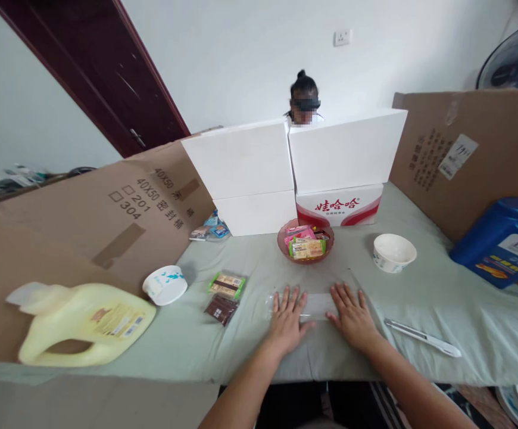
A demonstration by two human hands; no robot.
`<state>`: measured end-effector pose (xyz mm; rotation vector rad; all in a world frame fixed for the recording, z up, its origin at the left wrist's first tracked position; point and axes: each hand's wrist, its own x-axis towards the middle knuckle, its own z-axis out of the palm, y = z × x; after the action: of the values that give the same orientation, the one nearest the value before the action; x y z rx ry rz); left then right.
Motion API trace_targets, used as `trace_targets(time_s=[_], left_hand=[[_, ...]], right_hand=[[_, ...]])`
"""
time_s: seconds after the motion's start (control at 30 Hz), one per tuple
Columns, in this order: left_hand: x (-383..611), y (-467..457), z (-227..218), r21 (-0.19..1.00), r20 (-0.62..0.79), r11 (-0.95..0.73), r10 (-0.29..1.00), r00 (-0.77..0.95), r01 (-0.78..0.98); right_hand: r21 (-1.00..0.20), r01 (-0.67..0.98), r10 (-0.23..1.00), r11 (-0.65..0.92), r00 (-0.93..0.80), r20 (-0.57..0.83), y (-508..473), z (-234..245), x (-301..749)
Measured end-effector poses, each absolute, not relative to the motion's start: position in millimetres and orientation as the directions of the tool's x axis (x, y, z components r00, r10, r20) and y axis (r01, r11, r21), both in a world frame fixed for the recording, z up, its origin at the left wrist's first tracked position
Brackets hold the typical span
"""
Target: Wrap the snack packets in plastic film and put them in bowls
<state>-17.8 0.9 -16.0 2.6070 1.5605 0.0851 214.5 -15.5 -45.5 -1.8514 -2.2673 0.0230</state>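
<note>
Surface [174, 345] in front of me, pale green cloth over it. Cardboard walls on both sides: left cardboard [75, 238] with printing, right cardboard [468, 185] with a paper label. At the back, white boxes in two stacks: upper left box [245, 161] on a lower left box [256, 214], upper right box [348, 155] on a red-and-white box [339, 206]. Another person [303, 83] sits behind these, mostly hidden.

Yellow jug [84, 316] lies on its side at left. Blue bottle [504, 241] leans at right, by the cardboard. Pink bowl [282, 245] just before the boxes, snack packets [306, 244] in it. White paper bowl [393, 264] upright, right of centre; second paper bowl [152, 286] tipped, near the jug.

My left hand [288, 322] and right hand [352, 316] lie flat, palms down, fingers spread, gripping nothing. They press the clear plastic strip [317, 305], which lies on the cloth near the front, middle part showing between them; left hand toward its left end, right hand at its right.

Slim white-handled tool [422, 338] right of my right hand; exact type unclear. Small stuff: green-edged packet [227, 285] touching a brown packet [222, 308], left of my left hand. Blue packet [218, 227] beside the lower left box.
</note>
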Motion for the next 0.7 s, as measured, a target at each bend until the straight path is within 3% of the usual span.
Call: trace_targets(time_s=[0.1, 0.2, 0.37, 0.57, 0.7], left_hand=[[-40, 3, -16, 0.07, 0.003, -0.242, 0.97, 0.242, 0.968], [-50, 0, -12, 0.057, 0.099, -0.063, 0.993, 0.057, 0.996], [-13, -18, 0, 0.141, 0.249, -0.351, 0.918, 0.31, 0.926], [29, -34, 1, 0.284, 0.162, -0.496, 0.868, 0.469, 0.82], [23, -53, 0, 0.375, 0.167, -0.703, 0.693, 0.702, 0.605]], right_hand=[[-0.125, 0.978, 0.964, 0.166, -0.134, 0.232, -23, -53, 254], [-0.177, 0.964, 0.937, 0.2, -0.135, 0.322, -27, -52, 274], [-0.294, 0.914, 0.901, 0.278, -0.143, 0.409, -19, -35, 257], [-0.383, 0.866, 0.9, 0.322, -0.154, 0.408, -15, -29, 255], [-0.466, 0.826, 0.902, 0.318, -0.112, 0.417, -23, -30, 275]])
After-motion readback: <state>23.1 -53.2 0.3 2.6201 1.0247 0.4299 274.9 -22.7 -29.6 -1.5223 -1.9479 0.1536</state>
